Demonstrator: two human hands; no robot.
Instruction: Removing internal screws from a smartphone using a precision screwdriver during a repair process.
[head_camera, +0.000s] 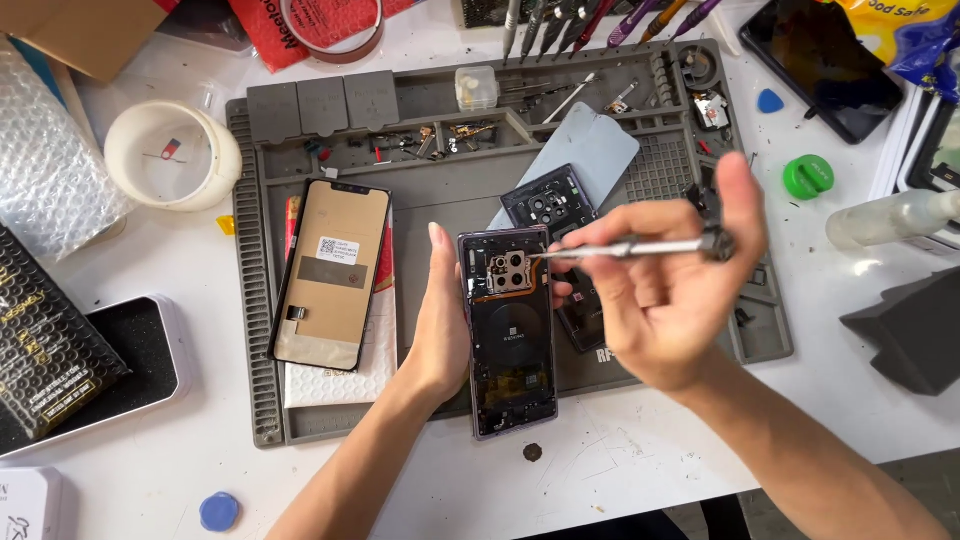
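The left hand grips an opened phone by its long edge, fingers wrapped round the far side so that only their tips show at the right rim. The phone lies back-off, its camera block and round coil exposed, near the 6 o'clock edge of the grey work mat, its lower end hanging over onto the white table.

The right hand comes in from 4 o'clock, fingers pinched close round a slim metal screwdriver held nearly level. Its tip sits at the phone's camera block; whether it actually touches a screw there is hard to tell.

At 9 o'clock from the phone lies a loose screen panel, face down. At 1 o'clock a dark inner frame rests on a pale blue back cover. Small parts fill the mat's trays at 12 o'clock. A green cap sits off the mat at 2 o'clock.
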